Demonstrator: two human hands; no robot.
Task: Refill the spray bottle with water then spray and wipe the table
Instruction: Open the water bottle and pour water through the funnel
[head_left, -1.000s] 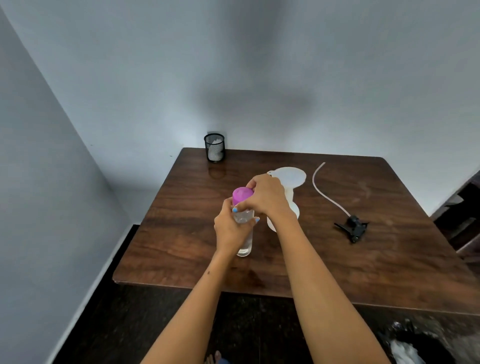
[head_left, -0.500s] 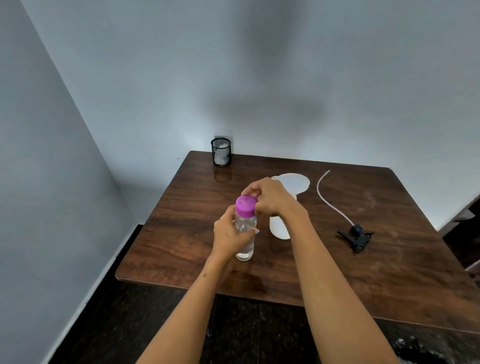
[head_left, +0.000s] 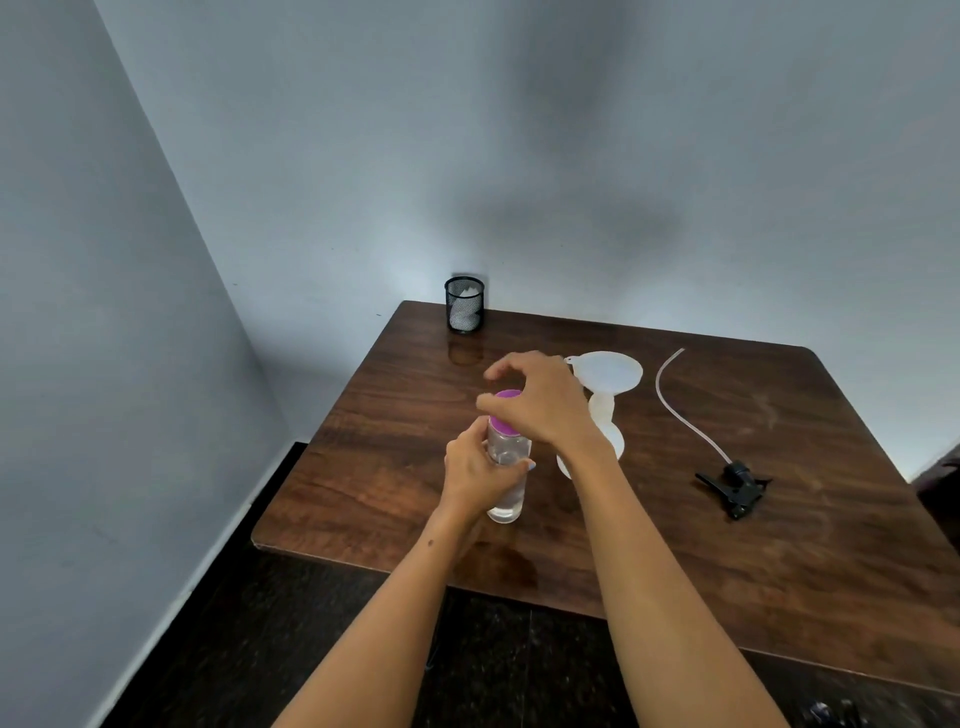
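Note:
A clear water bottle (head_left: 511, 457) with a purple cap (head_left: 504, 425) stands upright on the wooden table (head_left: 753, 571) near its front left. My left hand (head_left: 470, 475) grips the bottle's body. My right hand (head_left: 540, 402) hovers just over the cap with loosely curved fingers, holding nothing. Behind my right wrist stands the white spray bottle (head_left: 607, 434) with a white funnel (head_left: 608, 370) in its neck. The black spray head (head_left: 735, 480) with its long white tube (head_left: 675, 408) lies on the table to the right.
A black mesh cup (head_left: 464, 304) holding something white stands at the table's back left corner, against the wall. Walls close in behind and on the left. Dark floor lies below the front edge.
My right hand, which was gripping the purple cap, has let go and lifted slightly above it with fingers spread. The left hand still holds the bottle. The camera has tilted up a little.

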